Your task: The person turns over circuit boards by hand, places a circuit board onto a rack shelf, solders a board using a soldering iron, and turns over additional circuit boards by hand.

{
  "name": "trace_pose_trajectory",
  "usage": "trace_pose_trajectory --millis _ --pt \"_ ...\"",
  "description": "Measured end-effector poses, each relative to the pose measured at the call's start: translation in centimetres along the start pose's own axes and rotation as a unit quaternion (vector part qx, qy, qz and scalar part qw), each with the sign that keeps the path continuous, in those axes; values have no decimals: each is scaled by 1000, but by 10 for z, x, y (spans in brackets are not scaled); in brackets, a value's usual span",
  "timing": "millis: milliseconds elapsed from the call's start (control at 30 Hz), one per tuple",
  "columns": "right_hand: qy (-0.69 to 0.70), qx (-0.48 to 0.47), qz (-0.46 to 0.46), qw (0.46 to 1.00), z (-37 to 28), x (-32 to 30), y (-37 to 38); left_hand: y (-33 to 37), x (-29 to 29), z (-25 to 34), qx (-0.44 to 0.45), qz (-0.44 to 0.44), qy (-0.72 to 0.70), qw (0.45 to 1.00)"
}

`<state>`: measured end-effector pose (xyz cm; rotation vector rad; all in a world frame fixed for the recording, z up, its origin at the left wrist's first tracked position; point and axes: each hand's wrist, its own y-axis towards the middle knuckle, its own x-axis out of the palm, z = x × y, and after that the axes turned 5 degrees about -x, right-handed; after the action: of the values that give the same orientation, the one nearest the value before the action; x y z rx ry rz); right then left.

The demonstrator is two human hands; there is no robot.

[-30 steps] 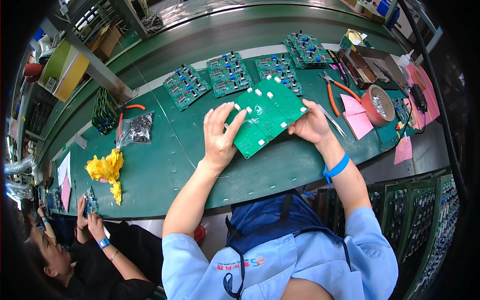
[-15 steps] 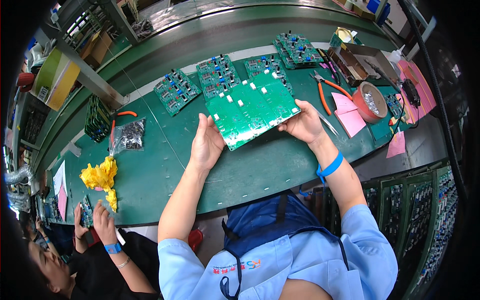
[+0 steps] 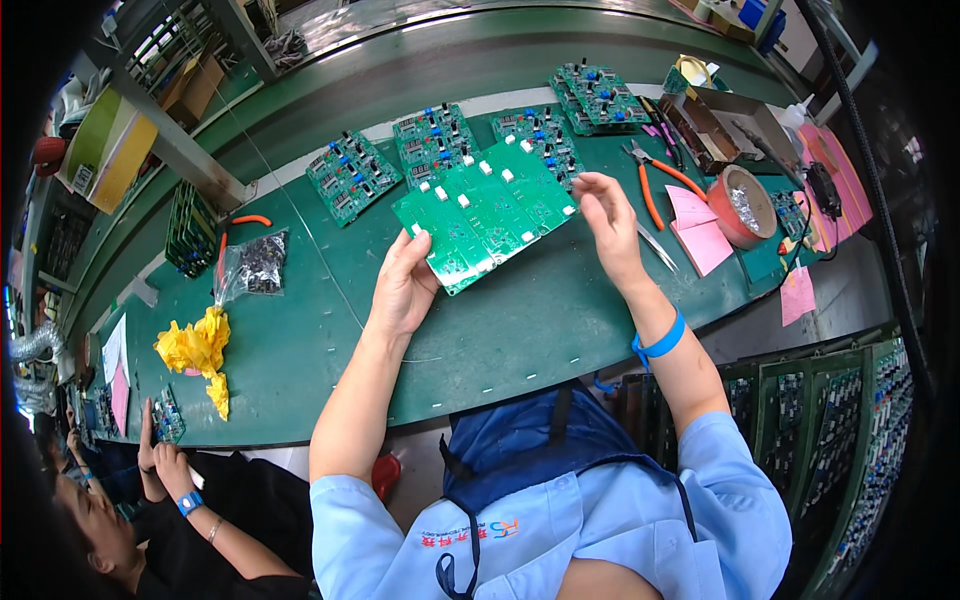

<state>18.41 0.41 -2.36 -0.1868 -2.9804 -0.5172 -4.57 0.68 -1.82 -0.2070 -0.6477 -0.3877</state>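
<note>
A green circuit board (image 3: 487, 215) with small white connectors on its upper face is held tilted above the green bench. My left hand (image 3: 402, 280) grips its lower left edge, thumb on top. Just off the board's right edge, my right hand (image 3: 610, 225) is raised with its fingers apart and nothing in it. Behind the held board lie populated circuit boards: one at the left (image 3: 352, 178), one in the middle (image 3: 436, 142) and one partly hidden (image 3: 540, 135). A stack of boards (image 3: 598, 98) stands farther right.
To the right are orange-handled cutters (image 3: 655, 185), tweezers (image 3: 657, 248), pink paper (image 3: 702, 240) and a round red tub (image 3: 741, 205). Leftward lie a bag of dark parts (image 3: 254, 267) and a crumpled yellow cloth (image 3: 195, 345). A co-worker's hands (image 3: 165, 460) are at the lower left.
My right hand has let go of the board's right edge and opened beside it. The board, still in my left hand, has shifted slightly left. The co-worker's hands have moved lower, away from a small board.
</note>
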Motion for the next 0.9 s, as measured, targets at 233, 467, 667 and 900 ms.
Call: trace_pose_trajectory --millis 233,467,667,900 --pt "-390 -375 -143 829 -19 19 -13 -3 10 -1 -10 1 24 1000" --pt "-389 -399 -169 813 -10 19 -12 -2 8 -4 -8 -4 48 999" --pt "-385 -391 -169 819 -11 22 -14 -4 6 -4 -10 -10 57 998" --pt "-390 -394 -164 816 -13 23 -15 -5 9 -4 -6 -18 48 999"
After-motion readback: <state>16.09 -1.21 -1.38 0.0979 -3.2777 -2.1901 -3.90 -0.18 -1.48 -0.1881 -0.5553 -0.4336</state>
